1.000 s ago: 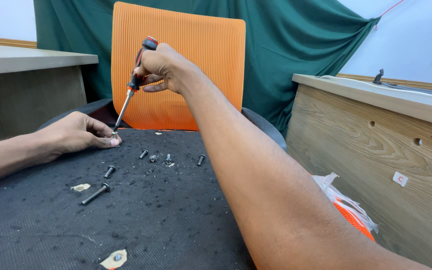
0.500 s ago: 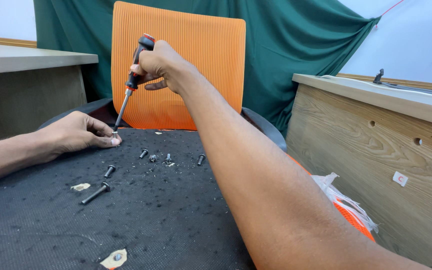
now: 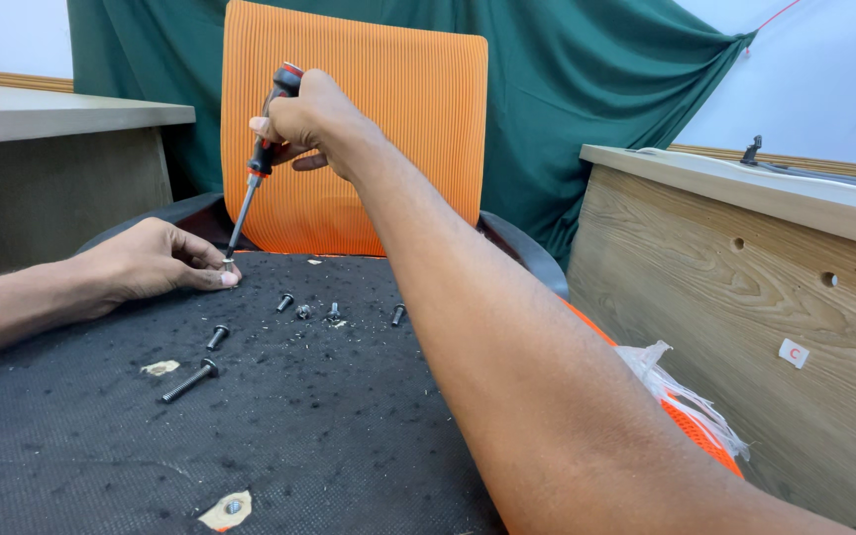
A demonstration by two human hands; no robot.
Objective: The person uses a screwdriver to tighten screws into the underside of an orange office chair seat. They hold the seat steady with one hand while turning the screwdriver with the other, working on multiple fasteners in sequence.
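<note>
From the head camera, the right hand (image 3: 314,114) is clenched around the black-and-red handle of a screwdriver (image 3: 255,173), held well above the black felt-covered chair underside (image 3: 329,416) that serves as the work surface. The screwdriver's long axis runs steeply down and slightly to the left, from the handle at the fist to a tip that meets the surface just at the fingertips of the left hand (image 3: 156,263). That left hand lies flat and low, with thumb and forefinger pinched together at the tip; it appears to steady a small screw there, though the screw itself is too small to make out. So the working point lies below and left of the right hand, and right at the left hand, which is the nearer of the two.

Loose black bolts sit on the felt close by: a long bolt (image 3: 188,380), a shorter bolt (image 3: 217,337) and a few small ones (image 3: 285,302) further right. The orange chair back (image 3: 398,129) stands upright behind, with a wooden panel (image 3: 745,327) on the right.
</note>
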